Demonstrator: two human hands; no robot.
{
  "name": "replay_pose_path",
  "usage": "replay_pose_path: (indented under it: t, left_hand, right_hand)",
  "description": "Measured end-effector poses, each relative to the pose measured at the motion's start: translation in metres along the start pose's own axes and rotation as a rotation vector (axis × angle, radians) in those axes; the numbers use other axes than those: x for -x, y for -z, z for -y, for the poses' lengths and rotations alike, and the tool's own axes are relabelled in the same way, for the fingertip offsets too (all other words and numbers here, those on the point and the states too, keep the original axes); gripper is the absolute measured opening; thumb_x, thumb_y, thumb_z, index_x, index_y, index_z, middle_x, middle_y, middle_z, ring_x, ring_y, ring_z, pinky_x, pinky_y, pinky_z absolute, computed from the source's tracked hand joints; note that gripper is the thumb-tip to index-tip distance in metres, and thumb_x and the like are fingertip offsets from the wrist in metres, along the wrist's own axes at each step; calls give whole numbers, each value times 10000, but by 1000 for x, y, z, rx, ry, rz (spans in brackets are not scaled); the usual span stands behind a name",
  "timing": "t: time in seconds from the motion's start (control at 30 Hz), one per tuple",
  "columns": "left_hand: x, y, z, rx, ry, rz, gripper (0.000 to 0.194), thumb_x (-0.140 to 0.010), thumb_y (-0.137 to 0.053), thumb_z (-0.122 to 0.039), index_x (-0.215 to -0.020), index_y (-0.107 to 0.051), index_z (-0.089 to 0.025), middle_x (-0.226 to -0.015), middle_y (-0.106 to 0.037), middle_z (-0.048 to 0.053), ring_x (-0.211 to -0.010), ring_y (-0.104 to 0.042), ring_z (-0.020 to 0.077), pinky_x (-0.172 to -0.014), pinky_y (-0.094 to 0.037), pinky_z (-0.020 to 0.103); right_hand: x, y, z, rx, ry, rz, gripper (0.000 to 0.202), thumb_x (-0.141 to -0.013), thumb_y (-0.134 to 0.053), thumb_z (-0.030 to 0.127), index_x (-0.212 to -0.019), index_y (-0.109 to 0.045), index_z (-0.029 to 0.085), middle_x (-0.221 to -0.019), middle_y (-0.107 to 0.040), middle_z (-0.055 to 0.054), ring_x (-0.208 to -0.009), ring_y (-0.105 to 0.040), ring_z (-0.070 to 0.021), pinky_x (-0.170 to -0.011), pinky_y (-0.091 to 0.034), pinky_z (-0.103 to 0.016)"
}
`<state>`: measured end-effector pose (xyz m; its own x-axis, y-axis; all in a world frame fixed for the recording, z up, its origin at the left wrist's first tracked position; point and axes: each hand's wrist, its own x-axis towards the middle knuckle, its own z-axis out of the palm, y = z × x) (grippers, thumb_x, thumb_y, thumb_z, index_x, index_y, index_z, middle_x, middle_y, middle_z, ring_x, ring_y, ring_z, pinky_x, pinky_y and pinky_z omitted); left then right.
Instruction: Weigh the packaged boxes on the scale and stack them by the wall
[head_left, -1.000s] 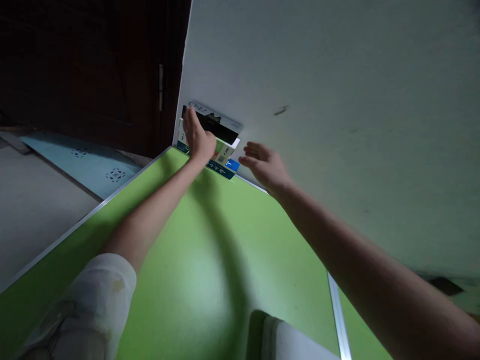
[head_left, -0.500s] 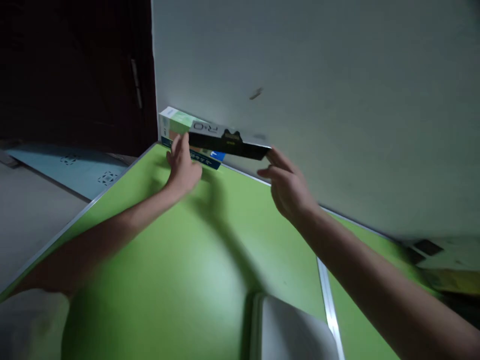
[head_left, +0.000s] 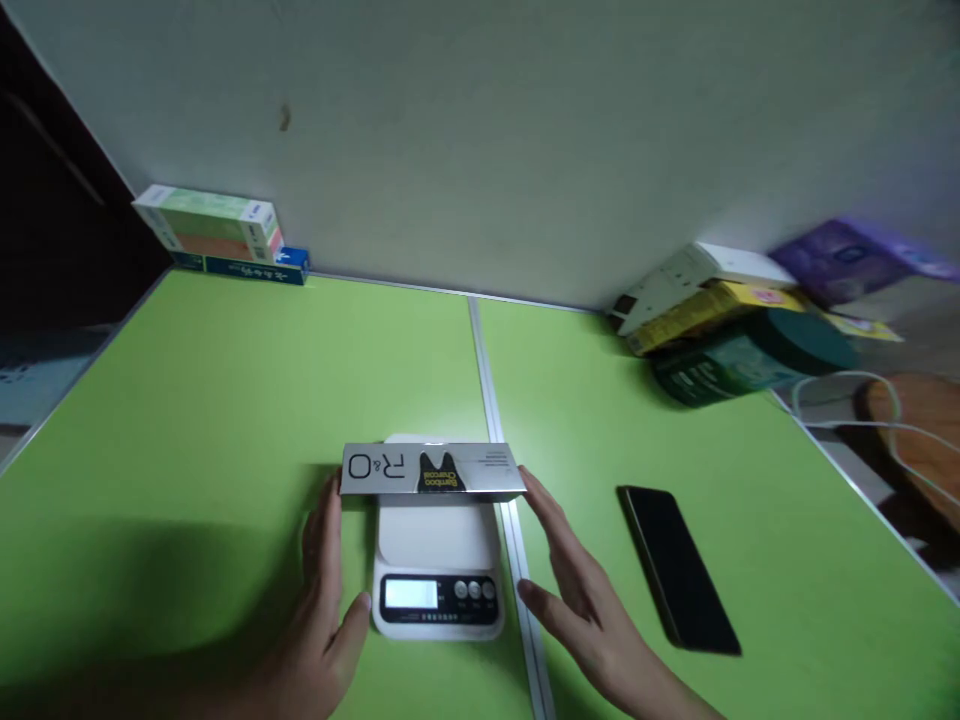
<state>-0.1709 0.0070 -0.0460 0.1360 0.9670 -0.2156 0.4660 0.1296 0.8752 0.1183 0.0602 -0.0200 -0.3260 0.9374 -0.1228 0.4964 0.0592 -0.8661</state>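
Note:
A long silver toothpaste box, printed "R&O" and "Bamboo Charcoal" upside down to me, lies crosswise over the far part of a white kitchen scale. I cannot tell whether it rests on the platform or is just above it. My left hand presses its fingertips to the box's left end. At the right end are the fingertips of my right hand. Both thumbs point inward, apart from the box. The scale's display is lit, but its digits are unreadable.
A black phone lies to the right. Two stacked boxes stand against the wall at back left. At back right are a dark green jar, yellow box, white box and purple pack. A metal strip divides the green table.
The toothpaste box has come from beside the stacked boxes in the corner to over the scale, held between both hands. My view has turned right and down.

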Motion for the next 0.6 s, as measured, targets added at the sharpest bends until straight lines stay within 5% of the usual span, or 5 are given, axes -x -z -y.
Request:
replay_pose_path:
  t: [0.27, 0.6]
  left_hand:
    - [2, -14, 8, -77, 41, -57, 779, -983, -412, -299, -1564, 107, -297, -1670, 66, 78, -1518, 34, 350, -1199, -107, 635]
    - [-2, 4, -15, 146, 59, -246, 853, -907, -572, -306, -1568, -32, -326, -1677, 39, -12, -1534, 49, 275, -1241, 42, 466]
  right_hand:
    - [5, -6, -19, -231, -94, -10, 749, -879, -554, 398, -1550, -220, 392, -1666, -129, 32, -1539, -54, -309, -1209, -146, -619]
    - [6, 8, -23, -449, 3, -205, 637, -888, -619, 349, -1460, -375, 485, -1606, -325, 58, -1502, -257, -273, -1236, -166, -571]
